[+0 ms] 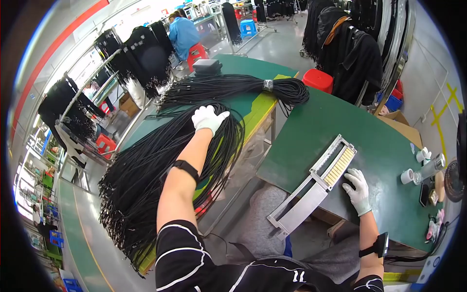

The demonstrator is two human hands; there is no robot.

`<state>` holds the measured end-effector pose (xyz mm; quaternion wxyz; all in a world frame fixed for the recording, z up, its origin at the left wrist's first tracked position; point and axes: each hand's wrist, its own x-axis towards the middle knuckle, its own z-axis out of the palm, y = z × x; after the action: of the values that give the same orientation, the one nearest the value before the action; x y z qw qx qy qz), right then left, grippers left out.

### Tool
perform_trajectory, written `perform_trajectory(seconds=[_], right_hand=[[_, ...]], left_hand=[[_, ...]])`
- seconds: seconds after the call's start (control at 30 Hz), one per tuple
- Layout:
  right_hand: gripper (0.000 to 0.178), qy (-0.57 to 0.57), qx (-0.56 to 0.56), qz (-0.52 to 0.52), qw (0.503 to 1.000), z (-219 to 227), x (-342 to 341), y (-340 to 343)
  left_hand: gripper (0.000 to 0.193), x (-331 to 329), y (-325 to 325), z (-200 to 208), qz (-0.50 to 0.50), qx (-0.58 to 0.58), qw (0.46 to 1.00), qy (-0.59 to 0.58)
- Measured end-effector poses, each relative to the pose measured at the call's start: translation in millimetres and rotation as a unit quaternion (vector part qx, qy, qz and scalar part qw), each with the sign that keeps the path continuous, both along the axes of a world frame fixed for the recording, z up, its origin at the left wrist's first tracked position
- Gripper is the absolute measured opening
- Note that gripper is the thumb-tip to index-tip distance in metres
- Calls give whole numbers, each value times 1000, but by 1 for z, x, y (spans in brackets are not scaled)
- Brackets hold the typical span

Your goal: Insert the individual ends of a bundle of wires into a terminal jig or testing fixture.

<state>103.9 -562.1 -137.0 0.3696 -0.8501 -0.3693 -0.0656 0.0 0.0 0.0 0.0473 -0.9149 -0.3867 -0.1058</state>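
Note:
My left hand [209, 119], in a white glove, rests on top of a large spread of black cables [160, 146] on the left table. Its thumb stands apart from the fingers, whose tips are partly hidden among the cables. My right hand [358, 191], also gloved, lies with fingers spread on the green table, beside a metal fixture [316, 187]. This long silver frame holds a row of cream-coloured slots [339, 168], and its near end juts past the table edge over my lap. Nothing shows in the right hand.
A tied cable bundle [224, 86] lies farther back, its coiled end over the gap between the tables. Right of my right hand stand a clear bottle [430, 169], small white containers [407, 176] and a fan [455, 181]. A red stool [317, 81] stands beyond the green table.

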Motion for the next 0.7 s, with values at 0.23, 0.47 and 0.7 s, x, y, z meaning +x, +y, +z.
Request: perform_trajectory(seconds=[0.23,0.47,0.7], right_hand=[[33,-6,-21,2,1000,20,12,-36],[27,6,5,-13,1000,23,13,-37],[25,19,15,-24,999,21,11,-34]], left_hand=[[64,30,11,-53,-52,-94,993,-38],[27,1,23,-66,-97,-472,752,-450],[18,-11,11,-55,-97,-575,623,-521]])
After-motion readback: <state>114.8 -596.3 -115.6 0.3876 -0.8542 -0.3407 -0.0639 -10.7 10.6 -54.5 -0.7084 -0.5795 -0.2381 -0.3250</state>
